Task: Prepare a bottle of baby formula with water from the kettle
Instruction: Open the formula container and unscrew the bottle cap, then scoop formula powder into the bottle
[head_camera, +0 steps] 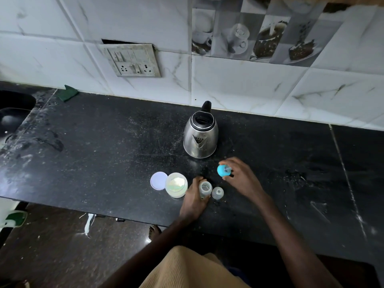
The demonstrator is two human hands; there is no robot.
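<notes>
Fingers of the left hand [194,197] were curled round the open baby bottle [205,189], which was kept upright on the black counter [104,152]. The right hand [241,177] was held above the counter just beyond the bottle. A blue screw ring [222,170] was pinched in its fingertips, seemingly with the teat in it, though that part was blurred. A clear dome cap [217,193] was set on the counter between the two hands, just beside the bottle. An open formula jar [176,185] with pale powder in it was placed just outside the left hand, and its white lid [159,181] was laid flat beside it. The steel kettle [200,136] was stood beyond both hands, near the right one but apart from it.
</notes>
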